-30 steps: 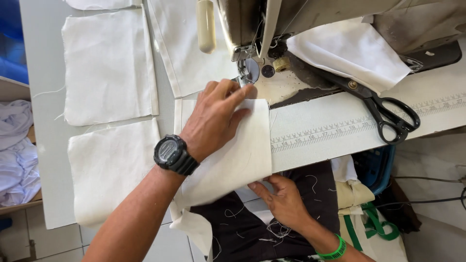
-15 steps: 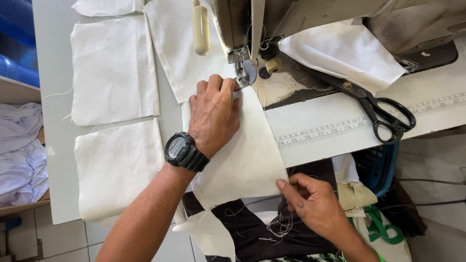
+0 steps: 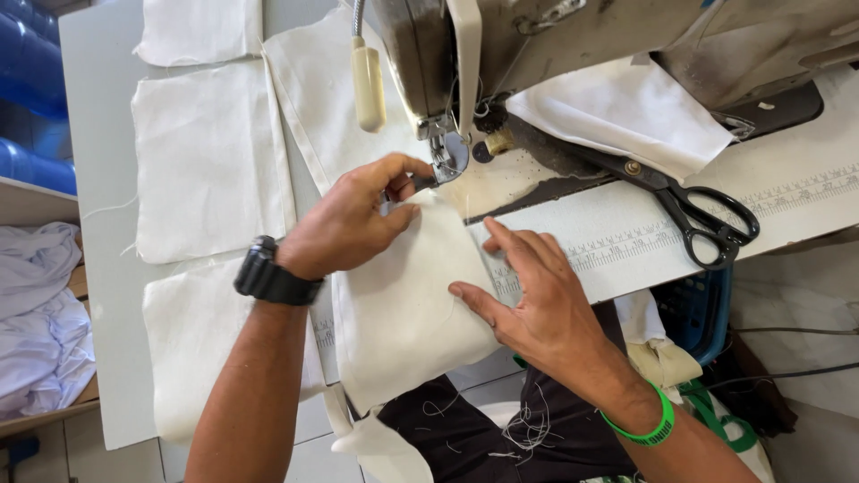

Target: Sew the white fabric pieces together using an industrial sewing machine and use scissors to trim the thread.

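A folded cream cloth piece (image 3: 403, 313) lies on the sewing table, its far corner under the presser foot (image 3: 450, 154) of the sewing machine (image 3: 537, 45). My left hand (image 3: 349, 219), with a black watch on the wrist, pinches the cloth's far edge just beside the presser foot. My right hand (image 3: 528, 295), with a green wristband, lies flat with fingers spread on the cloth's right edge and the table's printed ruler strip (image 3: 626, 237).
Black-handled scissors (image 3: 698, 210) rest on the table right of the machine, beside a white cloth (image 3: 626, 112). Several cream cloth pieces (image 3: 210, 161) lie on the grey table at left. A heap of white fabric (image 3: 40, 313) sits in a box far left.
My right hand rose from the cloth's near edge by my lap onto its right side at the ruler strip. My left hand went from pressing flat to pinching the edge at the presser foot.
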